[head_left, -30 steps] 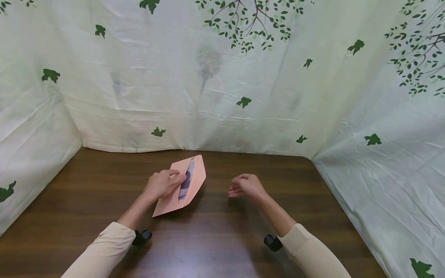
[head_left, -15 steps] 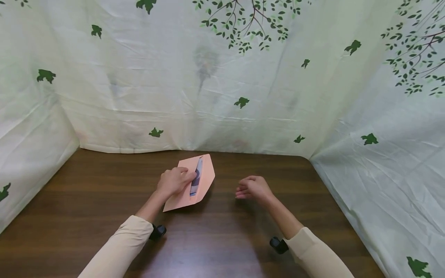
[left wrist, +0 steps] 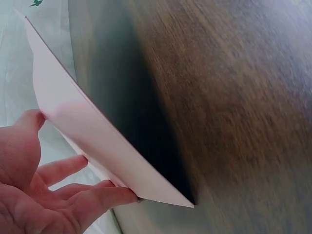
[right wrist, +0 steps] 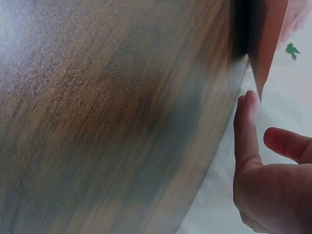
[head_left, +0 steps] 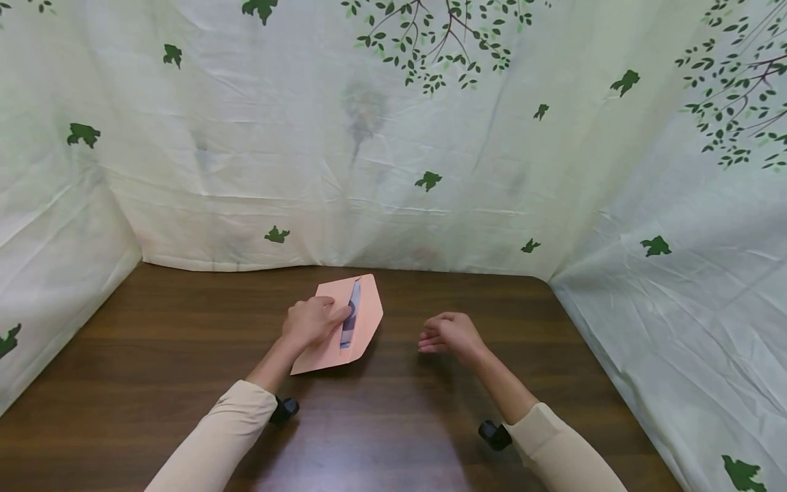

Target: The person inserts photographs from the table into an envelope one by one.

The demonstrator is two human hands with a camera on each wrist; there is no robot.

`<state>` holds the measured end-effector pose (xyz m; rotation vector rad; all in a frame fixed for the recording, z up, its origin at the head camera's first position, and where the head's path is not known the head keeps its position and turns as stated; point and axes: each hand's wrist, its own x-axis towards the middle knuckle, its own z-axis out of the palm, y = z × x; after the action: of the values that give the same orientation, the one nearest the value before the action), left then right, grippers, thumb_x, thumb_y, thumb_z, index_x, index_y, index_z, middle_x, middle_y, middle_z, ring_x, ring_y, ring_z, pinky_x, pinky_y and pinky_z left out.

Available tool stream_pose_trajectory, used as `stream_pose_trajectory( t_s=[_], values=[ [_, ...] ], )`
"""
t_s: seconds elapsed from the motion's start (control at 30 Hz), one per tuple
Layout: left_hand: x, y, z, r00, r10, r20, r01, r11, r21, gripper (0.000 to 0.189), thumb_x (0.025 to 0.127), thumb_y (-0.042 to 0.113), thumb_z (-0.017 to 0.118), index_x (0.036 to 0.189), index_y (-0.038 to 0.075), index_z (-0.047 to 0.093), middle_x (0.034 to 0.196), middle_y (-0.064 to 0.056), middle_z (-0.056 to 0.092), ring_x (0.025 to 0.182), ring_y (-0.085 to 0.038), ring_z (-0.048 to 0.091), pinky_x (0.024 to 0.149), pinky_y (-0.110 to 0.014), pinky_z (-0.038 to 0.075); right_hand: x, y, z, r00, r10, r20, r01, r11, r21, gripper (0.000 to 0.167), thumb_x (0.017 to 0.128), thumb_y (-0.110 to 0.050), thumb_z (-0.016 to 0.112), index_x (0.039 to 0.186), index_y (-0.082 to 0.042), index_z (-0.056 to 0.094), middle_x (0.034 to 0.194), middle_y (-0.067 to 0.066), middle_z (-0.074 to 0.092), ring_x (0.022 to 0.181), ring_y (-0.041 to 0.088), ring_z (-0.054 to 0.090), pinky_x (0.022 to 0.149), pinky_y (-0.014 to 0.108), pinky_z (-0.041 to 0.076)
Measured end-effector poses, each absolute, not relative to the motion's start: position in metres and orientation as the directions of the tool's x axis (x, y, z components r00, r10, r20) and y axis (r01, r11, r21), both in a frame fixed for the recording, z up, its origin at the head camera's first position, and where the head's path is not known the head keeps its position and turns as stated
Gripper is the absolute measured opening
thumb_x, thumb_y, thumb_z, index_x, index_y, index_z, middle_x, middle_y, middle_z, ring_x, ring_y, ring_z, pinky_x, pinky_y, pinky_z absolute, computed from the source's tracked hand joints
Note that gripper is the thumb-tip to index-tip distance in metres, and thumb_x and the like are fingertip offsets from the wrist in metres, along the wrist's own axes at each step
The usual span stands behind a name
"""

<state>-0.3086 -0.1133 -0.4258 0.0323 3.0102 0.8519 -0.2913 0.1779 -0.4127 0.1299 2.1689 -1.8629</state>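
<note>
A pink paper envelope point(head_left: 367, 321) is tilted above the table, its pointed flap open toward the right. Inside its opening shows a bluish printed slip, like a banknote point(head_left: 351, 324). My left hand point(head_left: 312, 321) grips the envelope, thumb on the upper face near the slip. In the left wrist view, the fingers point(left wrist: 105, 197) touch the envelope's point(left wrist: 92, 131) edge and face. To the right, apart from the envelope, my right hand point(head_left: 451, 335) hovers over the table with fingers loosely bent and holding nothing. In the right wrist view, its thumb and finger stand apart.
Beneath both hands lies a brown wood-grain table point(head_left: 393, 424). A pale curtain with green leaf prints point(head_left: 295, 171) hangs behind it and along both sides. Dark wrist cameras point(head_left: 285, 411) sit at the cream sleeves point(head_left: 215, 437).
My left hand has moved right with the envelope, closer to the right hand. The right hand has shifted slightly right in view, as the head view also shifted a little.
</note>
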Motion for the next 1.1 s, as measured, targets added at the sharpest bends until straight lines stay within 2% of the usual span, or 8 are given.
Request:
stream_pose_trajectory(
  t_s=[0.4, 0.63, 0.7, 0.83, 0.97, 1.1],
  values=[
    [-0.308, -0.115, -0.426, -1.000, 0.012, 0.008, 0.014, 0.833, 0.554, 0.067, 0.099, 0.053, 0.053, 0.143, 0.003, 0.056, 0.142, -0.022, 0.059, 0.128, -0.053, 0.053, 0.099, -0.061, 0.046, -0.290, 0.179, -0.410, -0.957, -0.111, -0.267, 0.244, 0.187, -0.952, 0.038, 0.099, -0.012, 0.060, 0.126, 0.014, 0.056, 0.110, 0.032, 0.069, 0.086, 0.030, 0.076, 0.079, 0.042, 0.061],
    [-0.303, -0.125, -0.417, -1.000, 0.030, 0.004, 0.027, 0.813, 0.581, 0.068, 0.101, 0.049, 0.052, 0.143, -0.004, 0.053, 0.143, -0.028, 0.055, 0.131, -0.054, 0.050, 0.103, -0.060, 0.043, -0.287, 0.183, -0.409, -0.967, -0.090, -0.238, 0.207, 0.264, -0.942, 0.032, 0.099, -0.014, 0.061, 0.121, 0.010, 0.061, 0.097, 0.023, 0.071, 0.072, 0.023, 0.071, 0.072, 0.043, 0.061],
    [-0.302, -0.131, -0.415, -0.999, 0.028, 0.034, 0.043, 0.805, 0.591, 0.067, 0.101, 0.047, 0.052, 0.141, -0.006, 0.054, 0.140, -0.029, 0.058, 0.129, -0.052, 0.052, 0.102, -0.060, 0.044, -0.286, 0.184, -0.409, -0.974, -0.072, -0.216, 0.184, 0.305, -0.934, 0.029, 0.099, -0.014, 0.061, 0.118, 0.008, 0.064, 0.096, 0.023, 0.071, 0.072, 0.025, 0.071, 0.070, 0.042, 0.061],
    [-0.301, -0.145, -0.412, -0.992, 0.000, 0.124, 0.075, 0.795, 0.602, 0.058, 0.101, 0.043, 0.055, 0.132, -0.005, 0.063, 0.122, -0.026, 0.069, 0.115, -0.047, 0.063, 0.093, -0.057, 0.050, -0.283, 0.185, -0.407, -0.992, -0.038, -0.120, 0.090, 0.451, -0.888, 0.025, 0.098, -0.014, 0.060, 0.113, 0.003, 0.068, 0.095, 0.023, 0.072, 0.077, 0.032, 0.073, 0.071, 0.044, 0.061],
    [-0.300, -0.161, -0.411, -0.978, -0.041, 0.207, 0.088, 0.813, 0.576, 0.047, 0.100, 0.038, 0.055, 0.119, -0.003, 0.069, 0.108, -0.023, 0.074, 0.093, -0.043, 0.069, 0.077, -0.053, 0.054, -0.282, 0.187, -0.408, -0.998, -0.034, 0.047, -0.057, 0.663, -0.747, 0.020, 0.096, -0.017, 0.061, 0.107, -0.003, 0.071, 0.091, 0.013, 0.074, 0.077, 0.025, 0.071, 0.070, 0.040, 0.058],
    [-0.294, -0.178, -0.412, -0.971, -0.063, 0.232, 0.075, 0.837, 0.541, 0.043, 0.098, 0.037, 0.056, 0.113, -0.002, 0.070, 0.105, -0.024, 0.074, 0.083, -0.041, 0.068, 0.066, -0.051, 0.053, -0.282, 0.193, -0.413, -0.984, -0.061, 0.165, -0.151, 0.770, -0.619, 0.019, 0.096, -0.015, 0.057, 0.107, -0.006, 0.068, 0.093, 0.007, 0.073, 0.076, 0.019, 0.066, 0.070, 0.039, 0.054]
  ],
)
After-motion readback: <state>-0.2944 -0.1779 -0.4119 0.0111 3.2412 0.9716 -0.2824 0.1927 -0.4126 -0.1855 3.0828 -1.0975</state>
